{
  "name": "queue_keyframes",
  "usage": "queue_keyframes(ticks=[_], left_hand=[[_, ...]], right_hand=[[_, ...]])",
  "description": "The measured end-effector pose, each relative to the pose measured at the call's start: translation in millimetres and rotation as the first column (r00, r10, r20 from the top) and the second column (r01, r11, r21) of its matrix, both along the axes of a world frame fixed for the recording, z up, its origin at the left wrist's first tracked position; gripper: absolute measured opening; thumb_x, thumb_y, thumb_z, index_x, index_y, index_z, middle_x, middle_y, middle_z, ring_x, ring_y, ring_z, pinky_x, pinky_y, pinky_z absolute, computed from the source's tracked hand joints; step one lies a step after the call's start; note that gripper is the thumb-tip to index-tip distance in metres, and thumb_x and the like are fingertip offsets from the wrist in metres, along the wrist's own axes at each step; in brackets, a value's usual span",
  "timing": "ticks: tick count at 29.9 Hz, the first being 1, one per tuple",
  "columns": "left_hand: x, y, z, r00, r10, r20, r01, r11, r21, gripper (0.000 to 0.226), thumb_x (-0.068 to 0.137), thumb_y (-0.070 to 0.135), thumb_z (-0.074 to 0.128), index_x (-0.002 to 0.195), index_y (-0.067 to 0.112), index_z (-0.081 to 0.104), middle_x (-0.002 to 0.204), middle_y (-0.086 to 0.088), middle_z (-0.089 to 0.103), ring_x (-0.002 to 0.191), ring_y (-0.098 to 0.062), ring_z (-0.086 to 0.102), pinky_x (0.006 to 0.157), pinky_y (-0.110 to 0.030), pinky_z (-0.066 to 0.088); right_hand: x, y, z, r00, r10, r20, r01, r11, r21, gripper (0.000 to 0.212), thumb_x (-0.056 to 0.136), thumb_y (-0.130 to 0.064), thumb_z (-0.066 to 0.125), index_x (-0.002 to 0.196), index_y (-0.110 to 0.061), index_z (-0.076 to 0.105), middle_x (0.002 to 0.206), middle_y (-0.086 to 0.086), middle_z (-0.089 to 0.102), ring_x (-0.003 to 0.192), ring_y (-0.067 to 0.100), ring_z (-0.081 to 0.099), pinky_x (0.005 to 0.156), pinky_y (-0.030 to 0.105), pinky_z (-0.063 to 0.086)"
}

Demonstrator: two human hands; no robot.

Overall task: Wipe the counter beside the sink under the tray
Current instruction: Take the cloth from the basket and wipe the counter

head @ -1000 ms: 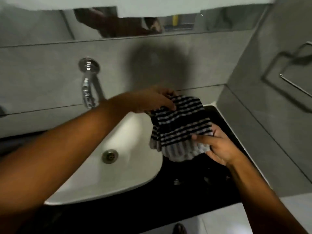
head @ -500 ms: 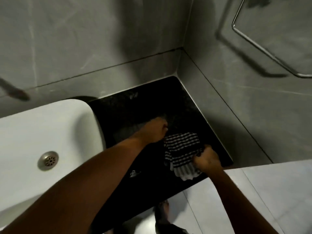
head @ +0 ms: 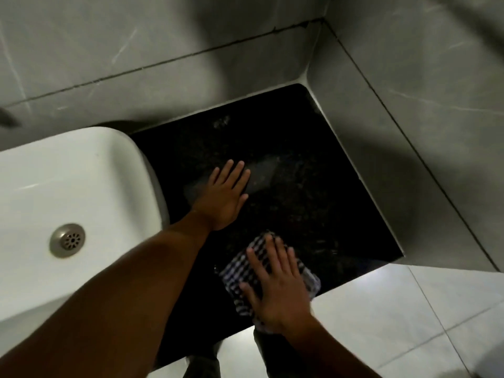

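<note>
A black speckled counter [head: 305, 170] lies to the right of the white sink [head: 81, 186]. My left hand [head: 225, 196] rests flat on the counter, fingers spread, holding nothing. My right hand [head: 275, 285] presses flat on a folded black-and-white striped cloth [head: 238, 271] near the counter's front edge. No tray is in view.
Grey tiled walls [head: 409, 132] close the counter at the back and on the right. The sink's drain [head: 67, 240] shows at the left. Pale floor tiles [head: 395, 323] lie below the counter's front edge, where my legs show.
The cloth went from being held up over the sink by both hands down onto the counter. My left hand let go and now lies flat; my right hand opened flat on the cloth.
</note>
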State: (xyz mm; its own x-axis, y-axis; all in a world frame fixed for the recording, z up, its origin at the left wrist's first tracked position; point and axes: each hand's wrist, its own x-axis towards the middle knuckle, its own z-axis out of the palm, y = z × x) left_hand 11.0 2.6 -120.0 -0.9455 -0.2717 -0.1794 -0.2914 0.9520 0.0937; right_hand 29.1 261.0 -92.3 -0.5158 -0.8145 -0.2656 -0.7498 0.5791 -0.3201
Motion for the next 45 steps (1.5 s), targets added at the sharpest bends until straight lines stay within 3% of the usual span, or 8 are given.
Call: queue_keyframes(ticks=[6, 15, 22, 29, 33, 37, 41, 45], left_hand=[[-6, -5, 5, 0.997, -0.026, 0.075, 0.024, 0.999, 0.035, 0.063, 0.101, 0.044, 0.025, 0.157, 0.018, 0.01, 0.166, -0.006, 0.0, 0.153, -0.03, -0.003, 0.122, -0.051, 0.008], [-2, -6, 7, 0.997, -0.031, 0.071, 0.028, 0.998, 0.048, 0.063, 0.102, 0.045, 0.023, 0.158, 0.019, 0.007, 0.166, -0.004, -0.002, 0.153, -0.029, -0.005, 0.122, -0.05, 0.005], [0, -3, 6, 0.999, -0.017, 0.043, 0.016, 1.0, 0.02, 0.062, 0.101, 0.044, 0.023, 0.157, 0.018, 0.012, 0.166, -0.005, 0.004, 0.153, -0.03, 0.0, 0.122, -0.05, 0.007], [1, -3, 7, 0.999, -0.015, 0.037, 0.016, 1.0, -0.006, 0.063, 0.101, 0.044, 0.022, 0.157, 0.017, 0.015, 0.165, -0.006, 0.007, 0.153, -0.03, 0.003, 0.122, -0.05, 0.011], [1, -3, 6, 1.0, -0.015, 0.003, 0.015, 1.0, -0.017, 0.064, 0.098, 0.045, 0.019, 0.156, 0.017, 0.022, 0.164, -0.007, 0.014, 0.152, -0.031, 0.01, 0.121, -0.051, 0.016], [0, -3, 7, 1.0, -0.009, -0.006, 0.009, 1.0, -0.013, 0.065, 0.098, 0.045, 0.018, 0.155, 0.017, 0.023, 0.164, -0.007, 0.015, 0.152, -0.03, 0.011, 0.121, -0.05, 0.015], [6, 2, 4, 1.0, -0.007, 0.007, 0.007, 1.0, -0.018, 0.063, 0.099, 0.045, 0.02, 0.156, 0.018, 0.021, 0.165, -0.006, 0.013, 0.152, -0.03, 0.009, 0.121, -0.051, 0.017], [0, 4, 3, 1.0, 0.005, 0.006, -0.005, 1.0, -0.007, 0.063, 0.099, 0.046, 0.022, 0.156, 0.019, 0.022, 0.165, -0.004, 0.014, 0.152, -0.029, 0.011, 0.121, -0.05, 0.018]], right_hand=[[-97, -6, -13, 0.934, -0.274, -0.228, 0.299, 0.95, 0.084, 0.067, 0.091, -0.054, 0.034, 0.152, -0.027, 0.03, 0.161, 0.022, 0.013, 0.149, 0.039, 0.012, 0.119, 0.055, 0.015], [63, -24, -3, 0.982, 0.185, -0.021, -0.186, 0.982, -0.023, 0.072, 0.082, -0.046, 0.05, 0.15, -0.029, 0.033, 0.162, 0.013, 0.017, 0.149, 0.036, 0.016, 0.117, 0.054, 0.01], [-60, -34, -13, 0.964, -0.169, -0.206, 0.182, 0.982, 0.048, 0.08, 0.078, -0.052, 0.042, 0.153, -0.025, 0.027, 0.161, 0.021, 0.016, 0.148, 0.042, 0.015, 0.117, 0.059, 0.017], [68, -20, -8, 0.998, 0.049, -0.028, -0.051, 0.997, -0.054, 0.067, 0.09, -0.053, 0.045, 0.151, -0.029, 0.031, 0.162, 0.01, 0.013, 0.15, 0.034, 0.015, 0.117, 0.053, 0.013], [-35, 45, -13, 0.968, -0.214, -0.133, 0.217, 0.976, 0.006, 0.067, 0.088, -0.054, 0.044, 0.148, -0.026, 0.04, 0.158, 0.017, 0.027, 0.146, 0.038, 0.024, 0.116, 0.057, 0.023], [-158, -2, -17, 0.894, -0.392, -0.219, 0.413, 0.909, 0.059, 0.072, 0.09, -0.057, 0.026, 0.152, -0.022, 0.03, 0.159, 0.023, 0.02, 0.146, 0.043, 0.017, 0.116, 0.059, 0.018], [-110, -35, -21, 0.948, -0.197, -0.251, 0.211, 0.977, 0.032, 0.067, 0.093, -0.053, 0.036, 0.153, -0.023, 0.028, 0.161, 0.021, 0.017, 0.148, 0.041, 0.015, 0.119, 0.055, 0.015], [-55, 54, -7, 0.987, -0.054, -0.154, 0.058, 0.998, 0.023, 0.067, 0.092, -0.06, 0.032, 0.152, -0.03, 0.028, 0.163, 0.01, 0.016, 0.151, 0.031, 0.011, 0.117, 0.052, 0.021]])
